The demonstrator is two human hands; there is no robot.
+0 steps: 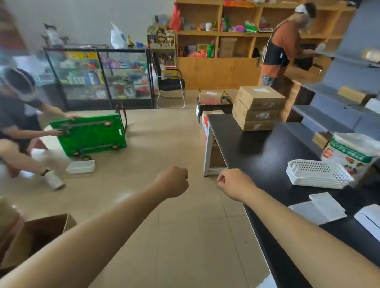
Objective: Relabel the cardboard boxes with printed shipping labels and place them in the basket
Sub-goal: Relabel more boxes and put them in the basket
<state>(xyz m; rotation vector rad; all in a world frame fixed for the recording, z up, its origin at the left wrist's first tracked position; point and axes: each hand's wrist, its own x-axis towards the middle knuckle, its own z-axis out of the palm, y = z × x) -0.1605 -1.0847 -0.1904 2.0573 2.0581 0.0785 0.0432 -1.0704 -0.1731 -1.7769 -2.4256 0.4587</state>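
Both arms reach forward over the floor (168,125). The left hand (172,182) is a fist, fingers curled under, holding nothing. The right hand (234,185) is likewise curled, knuckles up, with nothing seen in its grip; it hangs just beside the near edge of the black table (260,151).

The boxes (257,107) stand in a stack of three at the far end of the table, well beyond the fingers of the right hand and to their right; the top one carries a white label. Neither hand touches them. The white basket (318,173) sits on the table to the right of the right hand, near but apart from it. Loose white labels (325,207) lie on the table closer to the camera than the basket, to the right of the right forearm. A white bag (356,151) with green and red print stands behind the basket.

More boxes (210,97) sit on the floor past the table's far end. To the left of the left hand, a crouching person (13,123) holds an upturned green cart (91,133); a second small white basket (81,166) lies on the floor near it. An open carton (39,233) sits below the left forearm. A standing person (280,45) faces wooden shelves (233,37) at the far wall.
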